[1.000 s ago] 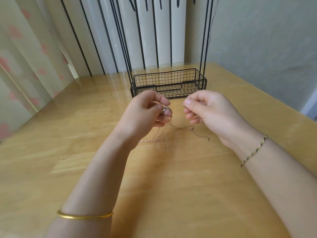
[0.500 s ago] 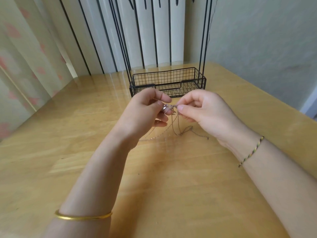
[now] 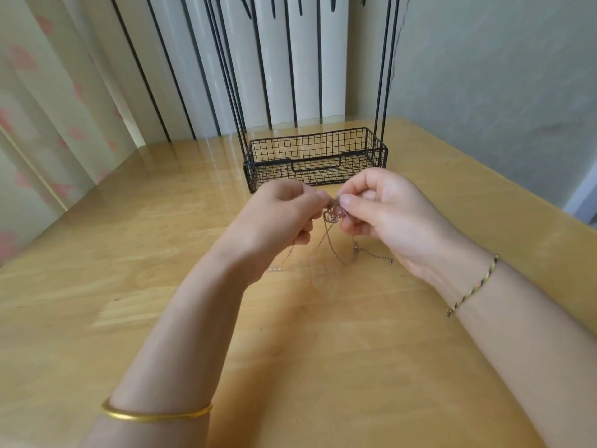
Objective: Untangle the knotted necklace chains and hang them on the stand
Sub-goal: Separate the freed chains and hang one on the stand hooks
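Silver-toned thin necklace chains (image 3: 327, 244), bunched into a small knot (image 3: 332, 215), are pinched between the fingers (image 3: 353, 202) of the right hand (image 3: 391, 215) and those of the left hand (image 3: 277, 215). Loose ends trail below the fingers onto the pale wooden tabletop (image 3: 290, 350). Beyond the fingers stands the black wire stand (image 3: 315, 156). Untangling seems under way; the next move probably calls for gently teasing one loop free.

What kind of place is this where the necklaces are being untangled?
Most likely a room at home: a wooden table sits beside flowered curtains and a plain wall, with a black wire jewellery stand on it.
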Available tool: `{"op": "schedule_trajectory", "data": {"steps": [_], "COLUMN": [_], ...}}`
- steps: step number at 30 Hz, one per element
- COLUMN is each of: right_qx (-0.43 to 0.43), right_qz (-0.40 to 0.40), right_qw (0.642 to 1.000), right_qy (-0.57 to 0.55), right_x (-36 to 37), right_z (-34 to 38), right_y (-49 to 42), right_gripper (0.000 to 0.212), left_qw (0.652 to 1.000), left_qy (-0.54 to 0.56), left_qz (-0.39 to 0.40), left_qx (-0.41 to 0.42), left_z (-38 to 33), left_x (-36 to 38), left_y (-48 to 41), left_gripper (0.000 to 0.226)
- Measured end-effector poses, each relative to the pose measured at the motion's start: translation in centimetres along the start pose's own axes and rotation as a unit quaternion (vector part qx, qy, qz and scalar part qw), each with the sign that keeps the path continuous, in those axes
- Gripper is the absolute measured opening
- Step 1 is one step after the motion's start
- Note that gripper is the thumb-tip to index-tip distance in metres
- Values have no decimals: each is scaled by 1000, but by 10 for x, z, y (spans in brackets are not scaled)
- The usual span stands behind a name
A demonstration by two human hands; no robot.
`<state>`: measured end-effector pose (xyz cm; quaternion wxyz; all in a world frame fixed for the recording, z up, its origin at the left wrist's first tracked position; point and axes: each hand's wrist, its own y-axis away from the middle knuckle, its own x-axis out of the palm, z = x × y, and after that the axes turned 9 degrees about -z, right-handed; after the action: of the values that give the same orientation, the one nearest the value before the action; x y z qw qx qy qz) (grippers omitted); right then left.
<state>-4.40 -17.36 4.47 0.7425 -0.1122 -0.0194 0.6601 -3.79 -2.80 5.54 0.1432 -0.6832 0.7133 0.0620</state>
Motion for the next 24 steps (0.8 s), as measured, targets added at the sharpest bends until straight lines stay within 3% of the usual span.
{"op": "schedule_trajectory", "data": {"steps": [7, 14, 20, 24], "right_qx": [13, 0, -93, -107], "right_qz": [12, -4, -49, -81], "right_qw": [999, 1000, 992, 990], "right_qy": [-49, 8, 66, 46], "right_x": [-4, -6, 0, 0], "right_z": [3, 3, 2, -1], "right_y": [0, -1, 3, -1], "right_gripper": [14, 14, 7, 10], "left_qw": [999, 997, 998, 998], "left_qy": [-9, 25, 27, 22], "left_qz": [-42, -61, -55, -41], "left_qx": [25, 33, 30, 31], "left_z": [3, 0, -1, 0], "left_x": [-2, 1, 1, 1], "left_y": [-1, 0, 1, 2], "left_gripper": [11, 12, 13, 13]}}
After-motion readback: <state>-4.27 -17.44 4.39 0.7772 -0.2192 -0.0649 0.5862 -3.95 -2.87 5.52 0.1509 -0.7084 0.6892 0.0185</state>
